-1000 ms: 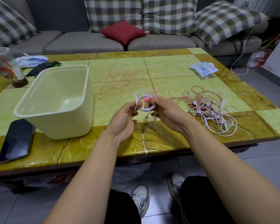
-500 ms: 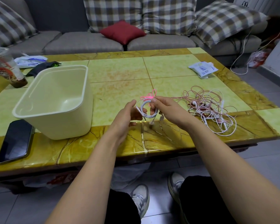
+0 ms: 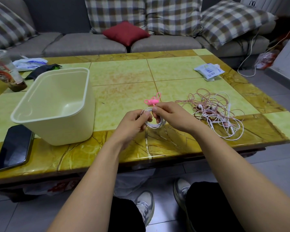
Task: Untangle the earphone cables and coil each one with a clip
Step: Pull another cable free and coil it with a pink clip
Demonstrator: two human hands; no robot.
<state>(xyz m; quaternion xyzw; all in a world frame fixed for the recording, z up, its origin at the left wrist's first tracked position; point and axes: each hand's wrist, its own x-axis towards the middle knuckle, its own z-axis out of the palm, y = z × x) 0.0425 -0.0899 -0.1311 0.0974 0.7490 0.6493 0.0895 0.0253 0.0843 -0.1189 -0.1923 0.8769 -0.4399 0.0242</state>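
In that last second the left hand (image 3: 132, 124) and right hand (image 3: 172, 116), both pinching the white coil (image 3: 153, 125), had sunk nearer the table (image 3: 124, 77) with the pink clip (image 3: 151, 101) at its top, seemingly fastening it, the tangle (image 3: 216, 113) waiting alongside.

No word, brand or number can be read with certainty anywhere. The white packet (image 3: 208, 72) at the far right of the surface (image 3: 124, 77) carries blue printing that looks like a few large characters over finer lines, and the crumpled white wrapper (image 3: 29, 63) at the far left also shows blue print, but both are too small and blurred to make out. The clear cup (image 3: 5, 69) beside that wrapper bears a red band with light marks, perhaps lettering, likewise illegible.
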